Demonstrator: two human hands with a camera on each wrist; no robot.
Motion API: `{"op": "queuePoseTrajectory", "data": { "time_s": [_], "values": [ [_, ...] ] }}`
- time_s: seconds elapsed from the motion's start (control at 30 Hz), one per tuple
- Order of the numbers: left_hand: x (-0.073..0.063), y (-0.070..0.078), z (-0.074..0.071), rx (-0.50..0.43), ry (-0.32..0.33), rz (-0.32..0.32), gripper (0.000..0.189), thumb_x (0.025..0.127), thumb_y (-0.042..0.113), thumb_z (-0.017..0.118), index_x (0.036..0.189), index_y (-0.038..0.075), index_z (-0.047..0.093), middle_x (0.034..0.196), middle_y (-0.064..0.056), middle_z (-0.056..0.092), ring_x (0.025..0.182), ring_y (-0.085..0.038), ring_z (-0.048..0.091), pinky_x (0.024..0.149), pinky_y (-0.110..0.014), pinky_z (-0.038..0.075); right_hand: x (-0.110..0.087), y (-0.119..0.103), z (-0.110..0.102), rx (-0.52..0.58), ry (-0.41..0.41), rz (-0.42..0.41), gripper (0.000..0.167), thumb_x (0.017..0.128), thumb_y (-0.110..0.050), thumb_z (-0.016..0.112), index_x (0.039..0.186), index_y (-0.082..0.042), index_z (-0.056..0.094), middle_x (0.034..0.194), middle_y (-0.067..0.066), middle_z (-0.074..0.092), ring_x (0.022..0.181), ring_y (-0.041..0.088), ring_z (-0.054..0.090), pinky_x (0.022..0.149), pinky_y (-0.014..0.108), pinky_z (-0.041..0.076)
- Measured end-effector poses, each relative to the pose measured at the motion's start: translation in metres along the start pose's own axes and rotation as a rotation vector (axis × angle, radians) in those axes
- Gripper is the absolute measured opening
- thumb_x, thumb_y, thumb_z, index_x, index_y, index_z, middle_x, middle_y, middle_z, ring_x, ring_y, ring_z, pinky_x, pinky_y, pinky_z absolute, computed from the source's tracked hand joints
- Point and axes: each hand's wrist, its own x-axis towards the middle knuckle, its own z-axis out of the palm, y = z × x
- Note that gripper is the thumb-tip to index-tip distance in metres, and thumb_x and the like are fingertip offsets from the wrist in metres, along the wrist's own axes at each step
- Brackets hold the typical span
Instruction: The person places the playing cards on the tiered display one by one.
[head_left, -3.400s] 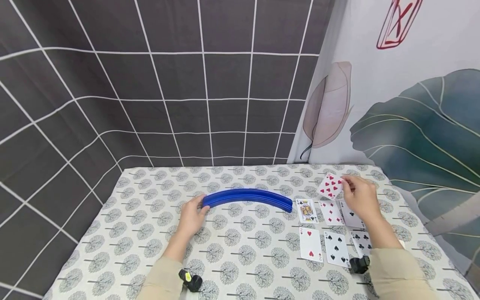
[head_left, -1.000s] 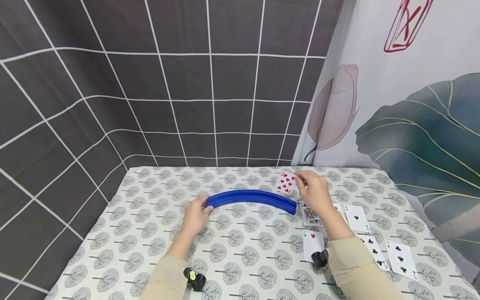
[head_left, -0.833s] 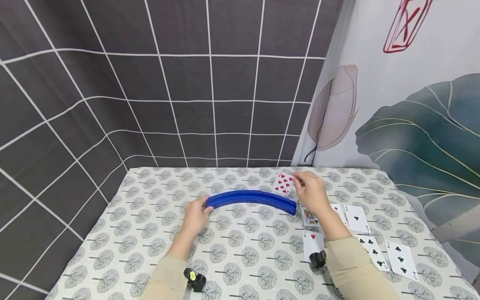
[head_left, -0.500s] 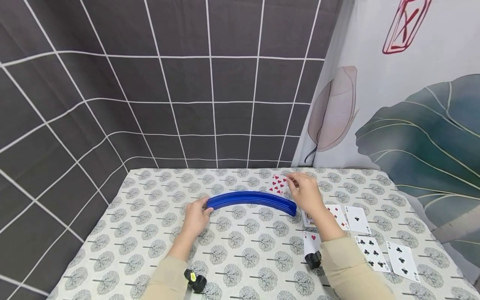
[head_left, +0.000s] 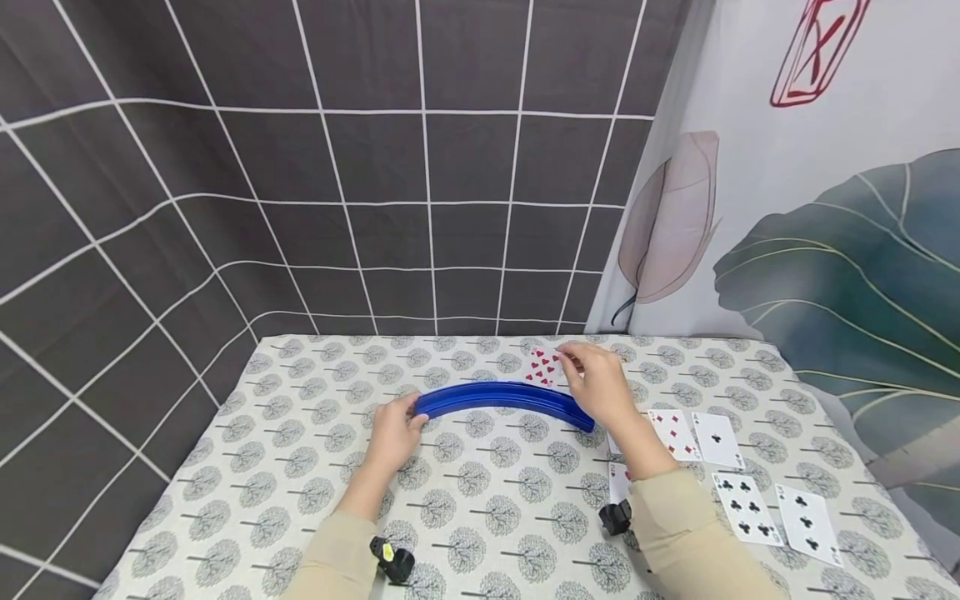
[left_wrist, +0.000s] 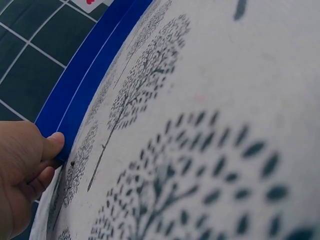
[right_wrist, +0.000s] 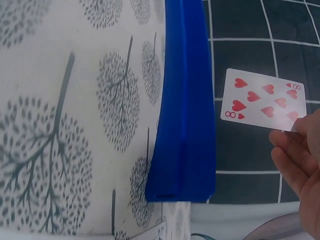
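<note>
A blue curved playing card holder (head_left: 502, 395) lies across the middle of the patterned cloth. My left hand (head_left: 393, 432) grips its left end; in the left wrist view the thumb of that hand (left_wrist: 22, 170) presses on the blue edge. Between thumb and fingers, my right hand (head_left: 600, 387) pinches one corner of an eight of hearts (head_left: 540, 365). The card is face toward me, just above and behind the right half of the holder. In the right wrist view the eight of hearts (right_wrist: 260, 100) shows apart from the holder (right_wrist: 185, 100).
Several face-up cards lie at the right: a diamonds card (head_left: 674, 435), a single-pip clubs card (head_left: 717, 439), a six of clubs (head_left: 747, 507) and a three of clubs (head_left: 809, 523). My right forearm covers others, including most of a two of hearts (head_left: 618, 483).
My right hand has carried the eight of hearts leftward, from over the laid-out cards to behind the holder's right half. My left hand keeps its grip on the holder's end.
</note>
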Motion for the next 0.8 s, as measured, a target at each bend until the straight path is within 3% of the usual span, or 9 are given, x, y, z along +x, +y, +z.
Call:
{"op": "queuePoseTrajectory", "data": {
  "time_s": [0.8],
  "values": [
    [0.001,0.000,-0.001,-0.007,-0.009,-0.020,0.045,0.089,0.000,0.073,0.131,-0.009,0.060,0.110,-0.024,0.071,0.102,-0.036,0.070,0.100,-0.047,0.056,0.012,-0.027,0.026,0.022,-0.048,-0.059,0.013,0.093,0.001,0.069,0.105,0.004,0.073,0.099,0.018,0.075,0.082,0.028,0.073,0.075,0.036,0.065]
  ]
}}
